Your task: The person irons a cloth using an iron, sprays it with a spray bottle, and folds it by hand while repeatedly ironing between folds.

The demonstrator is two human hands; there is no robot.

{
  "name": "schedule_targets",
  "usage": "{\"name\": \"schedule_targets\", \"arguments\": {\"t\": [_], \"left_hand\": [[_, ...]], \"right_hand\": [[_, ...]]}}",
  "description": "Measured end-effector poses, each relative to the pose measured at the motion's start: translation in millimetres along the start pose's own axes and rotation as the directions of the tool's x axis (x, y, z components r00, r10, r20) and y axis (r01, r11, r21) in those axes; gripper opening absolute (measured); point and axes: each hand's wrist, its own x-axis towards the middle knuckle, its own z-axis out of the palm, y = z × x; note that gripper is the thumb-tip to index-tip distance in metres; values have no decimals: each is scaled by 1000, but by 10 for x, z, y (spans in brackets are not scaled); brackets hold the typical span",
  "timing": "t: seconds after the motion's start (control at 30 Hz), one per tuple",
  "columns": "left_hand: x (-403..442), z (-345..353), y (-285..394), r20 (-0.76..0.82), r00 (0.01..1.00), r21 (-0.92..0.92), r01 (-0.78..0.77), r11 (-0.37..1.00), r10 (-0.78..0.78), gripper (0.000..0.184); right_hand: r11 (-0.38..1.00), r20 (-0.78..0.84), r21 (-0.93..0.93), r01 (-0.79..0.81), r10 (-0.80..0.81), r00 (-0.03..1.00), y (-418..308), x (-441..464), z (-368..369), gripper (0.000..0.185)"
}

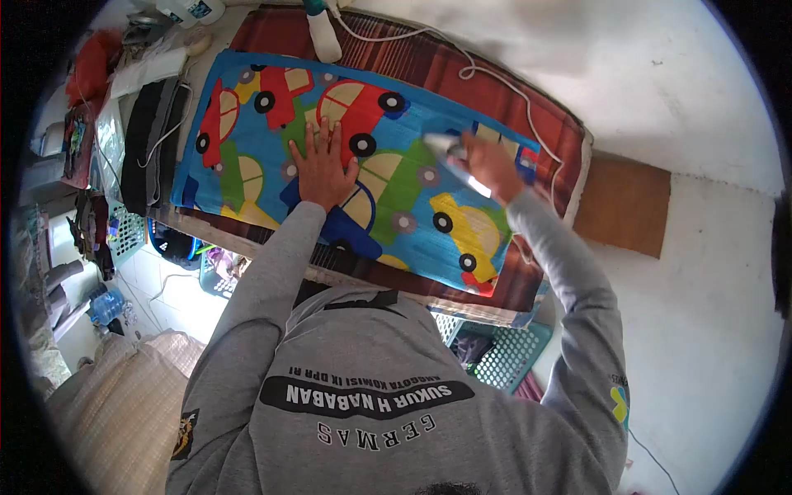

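Observation:
A blue cloth printed with colourful cars point(388, 177) is spread flat on a padded board with a red plaid cover point(371, 51). My left hand point(323, 167) lies on the cloth left of its middle, palm down with the fingers spread. Over the right part of the cloth, my right hand point(492, 167) grips a clothes iron point(450, 154), its pointed end toward the upper left. Hand and iron are blurred, and I cannot tell whether the iron touches the cloth. The iron's handle is mostly hidden by my fingers.
A white bottle with a green top point(324, 37) is at the board's far edge. A white cord point(470, 70) runs along the far and right sides. Dark folded clothes point(148, 148) lie at the left. Below the board are green baskets point(516, 355). A brown panel point(624, 204) is on the right.

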Motion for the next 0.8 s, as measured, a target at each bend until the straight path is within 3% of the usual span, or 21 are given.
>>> {"name": "schedule_targets", "arguments": {"t": [0.03,0.1,0.13,0.2,0.23,0.3,0.37,0.43,0.5,0.63,0.7,0.8], "left_hand": [[-12,23,-1,9,1000,5,-11,1000,11,84],[-26,57,-10,-17,1000,-6,-12,1000,12,84],[-24,43,-14,-22,1000,-5,-19,1000,19,84],[-25,32,-15,47,999,25,2,1000,-3,82],[-27,37,-16,52,999,20,3,1000,-4,82],[-39,73,-29,14,1000,0,-5,1000,5,82],[-44,73,-30,29,1000,4,4,1000,-4,82],[-24,68,-31,30,1000,11,1,1000,-1,83],[-33,69,-23,14,1000,22,7,1000,-7,83],[-28,80,-34,16,1000,12,10,1000,-10,84],[-42,66,-21,-12,1000,15,-8,1000,8,83],[-162,-1,240,15,1000,127,-3,992,1,81]], "right_hand": [[998,-55,-25,-56,55,997,94,235,-91,45],[999,-179,-32,-1,-4,984,429,615,-193,44],[999,-186,-33,-7,0,983,531,745,-216,44],[981,-126,52,189,-181,975,652,892,-263,43],[981,-120,52,186,-179,977,466,800,-364,43],[982,202,36,187,-190,961,-12,476,-424,42],[959,289,145,245,-278,916,-362,-78,-193,39],[946,333,257,199,-280,900,-732,-708,-62,40],[967,353,62,246,-251,901,-850,-1311,279,39],[972,368,74,221,-233,900,-858,-2094,324,30],[954,291,107,282,-301,908,-813,-2322,357,28],[977,296,94,192,-211,932,-806,-2297,394,34]]}}
